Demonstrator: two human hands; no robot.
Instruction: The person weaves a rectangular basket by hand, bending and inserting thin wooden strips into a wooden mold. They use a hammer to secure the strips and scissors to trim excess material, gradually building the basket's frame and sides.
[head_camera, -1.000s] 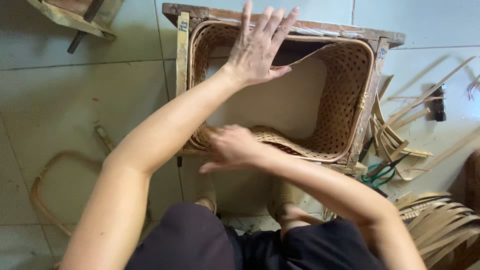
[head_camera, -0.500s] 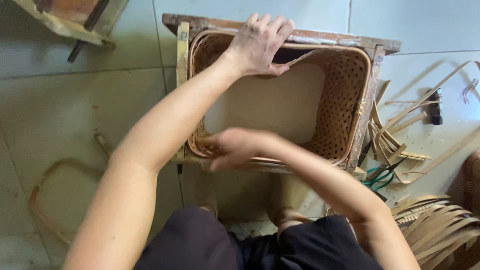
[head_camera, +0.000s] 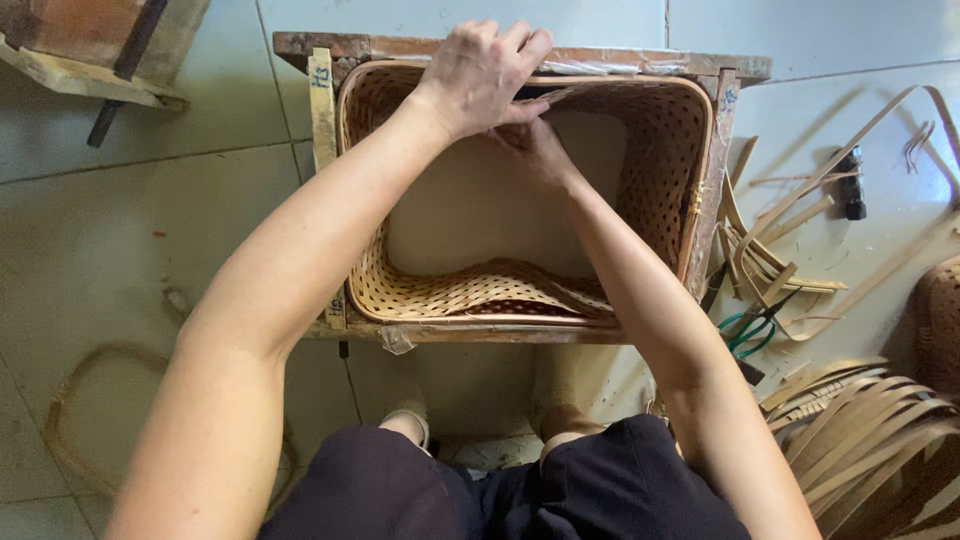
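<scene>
On the tiled floor, left hand (head_camera: 480, 72) fingers grip the basket (head_camera: 665, 180) rim, hiding right hand (head_camera: 535, 150) fingers.

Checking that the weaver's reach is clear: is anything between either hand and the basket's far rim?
Nothing visible. The left hand lies on the far rim of the woven basket; the right hand is just inside, beneath it.

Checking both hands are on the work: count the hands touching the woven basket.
2. The left hand grips the far rim of the woven basket. The right hand is just below it, pressed against the inside of the far wall, partly hidden under the left.
</scene>
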